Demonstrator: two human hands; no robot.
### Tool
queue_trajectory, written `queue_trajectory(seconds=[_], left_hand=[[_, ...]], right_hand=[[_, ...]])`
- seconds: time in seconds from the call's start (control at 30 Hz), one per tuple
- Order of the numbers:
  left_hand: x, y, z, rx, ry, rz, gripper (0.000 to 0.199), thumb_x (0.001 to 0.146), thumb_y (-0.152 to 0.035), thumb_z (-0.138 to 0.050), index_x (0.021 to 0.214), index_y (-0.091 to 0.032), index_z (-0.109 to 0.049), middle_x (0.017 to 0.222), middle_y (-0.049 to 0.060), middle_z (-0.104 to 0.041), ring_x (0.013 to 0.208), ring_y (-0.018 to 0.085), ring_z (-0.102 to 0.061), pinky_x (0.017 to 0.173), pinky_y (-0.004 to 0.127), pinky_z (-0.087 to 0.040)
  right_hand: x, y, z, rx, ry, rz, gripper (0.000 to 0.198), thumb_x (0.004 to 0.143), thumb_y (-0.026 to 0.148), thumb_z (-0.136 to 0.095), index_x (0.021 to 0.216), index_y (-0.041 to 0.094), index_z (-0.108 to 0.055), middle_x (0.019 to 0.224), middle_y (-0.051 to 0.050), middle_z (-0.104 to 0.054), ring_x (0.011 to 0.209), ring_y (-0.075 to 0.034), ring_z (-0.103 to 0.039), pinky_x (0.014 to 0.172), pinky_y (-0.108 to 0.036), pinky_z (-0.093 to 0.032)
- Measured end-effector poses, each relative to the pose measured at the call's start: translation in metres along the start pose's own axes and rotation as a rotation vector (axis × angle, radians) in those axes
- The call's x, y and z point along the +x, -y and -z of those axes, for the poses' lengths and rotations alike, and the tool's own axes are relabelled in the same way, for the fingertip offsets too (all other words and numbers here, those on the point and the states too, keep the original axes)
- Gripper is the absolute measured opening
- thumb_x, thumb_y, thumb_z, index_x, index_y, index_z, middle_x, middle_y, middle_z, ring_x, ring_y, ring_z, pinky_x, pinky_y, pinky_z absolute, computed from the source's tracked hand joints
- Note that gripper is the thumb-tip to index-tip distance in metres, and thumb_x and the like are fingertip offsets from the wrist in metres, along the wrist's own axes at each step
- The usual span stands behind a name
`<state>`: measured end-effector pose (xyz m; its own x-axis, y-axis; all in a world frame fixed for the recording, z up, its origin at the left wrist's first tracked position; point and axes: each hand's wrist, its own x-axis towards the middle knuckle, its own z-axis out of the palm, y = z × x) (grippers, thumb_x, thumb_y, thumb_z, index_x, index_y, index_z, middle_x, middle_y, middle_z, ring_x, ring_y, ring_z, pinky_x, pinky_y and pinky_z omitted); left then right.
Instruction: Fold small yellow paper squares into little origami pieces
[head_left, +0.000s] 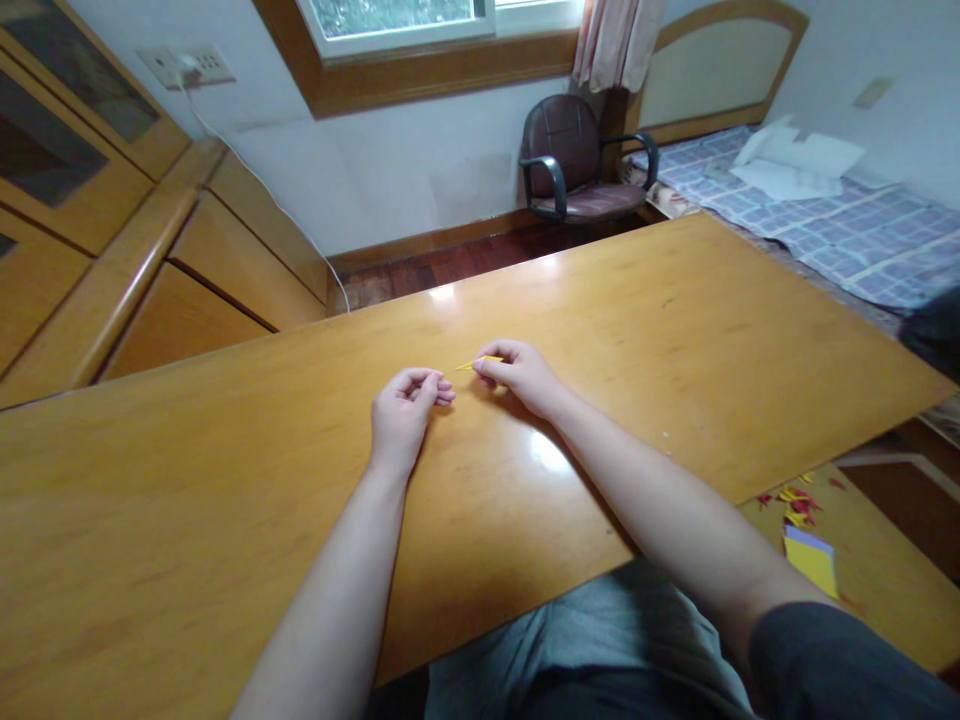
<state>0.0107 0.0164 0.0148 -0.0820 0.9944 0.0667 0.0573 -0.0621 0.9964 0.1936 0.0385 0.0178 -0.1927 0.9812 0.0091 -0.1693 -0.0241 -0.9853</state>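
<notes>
Between the thumb and fingers of my right hand (517,374) is a small, slim piece of folded yellow paper (489,359). Its thin pointed end sticks out to the left, toward my other hand. My left hand (409,405) is a short way off on that side, thumb and forefinger pressed together and the other fingers curled. Whether anything tiny sits in that pinch is hidden. A small gap shows between the paper's tip and my left fingertips. Both hands are just over the wooden table (225,500).
At lower right, a lower wooden surface (892,570) bears several small red and yellow folded paper pieces (801,505) and a stack of yellow and purple paper sheets (811,565). Beyond the table stand an armchair (566,150) and a bed (847,235). Wooden cabinets (217,270) line the left.
</notes>
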Motion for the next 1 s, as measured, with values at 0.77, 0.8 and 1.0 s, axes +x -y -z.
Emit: queue_trajectory(seconds=[0.77, 0.8, 1.0], left_hand=[[-0.0032, 0.0002, 0.0006, 0.16, 0.159, -0.103, 0.023, 0.084, -0.04, -0.068, 0.08, -0.018, -0.072, 0.073, 0.002, -0.072, 0.068, 0.015, -0.067, 0.068, 0.026, -0.055], [-0.0033, 0.0006, 0.0007, 0.161, 0.152, -0.105, 0.023, 0.084, -0.04, -0.068, 0.081, -0.018, -0.072, 0.074, 0.002, -0.073, 0.068, 0.016, -0.068, 0.068, 0.027, -0.055], [-0.0031, 0.0008, 0.0006, 0.166, 0.137, -0.098, 0.023, 0.084, -0.04, -0.067, 0.081, -0.018, -0.071, 0.075, 0.003, -0.073, 0.069, 0.016, -0.069, 0.07, 0.027, -0.055]], right_hand=[[-0.0024, -0.0032, -0.0023, -0.049, 0.154, -0.052, 0.026, 0.077, 0.038, -0.071, 0.087, 0.014, -0.067, 0.07, 0.0, -0.067, 0.063, -0.011, -0.059, 0.059, -0.022, -0.044], [-0.002, -0.0032, -0.0019, -0.042, 0.158, -0.057, 0.027, 0.077, 0.039, -0.071, 0.086, 0.014, -0.067, 0.07, 0.0, -0.067, 0.064, -0.011, -0.059, 0.06, -0.022, -0.044], [-0.0028, -0.0006, -0.0019, -0.008, 0.15, -0.08, 0.028, 0.077, 0.04, -0.072, 0.078, 0.013, -0.066, 0.066, 0.0, -0.065, 0.061, -0.011, -0.057, 0.059, -0.023, -0.043]])
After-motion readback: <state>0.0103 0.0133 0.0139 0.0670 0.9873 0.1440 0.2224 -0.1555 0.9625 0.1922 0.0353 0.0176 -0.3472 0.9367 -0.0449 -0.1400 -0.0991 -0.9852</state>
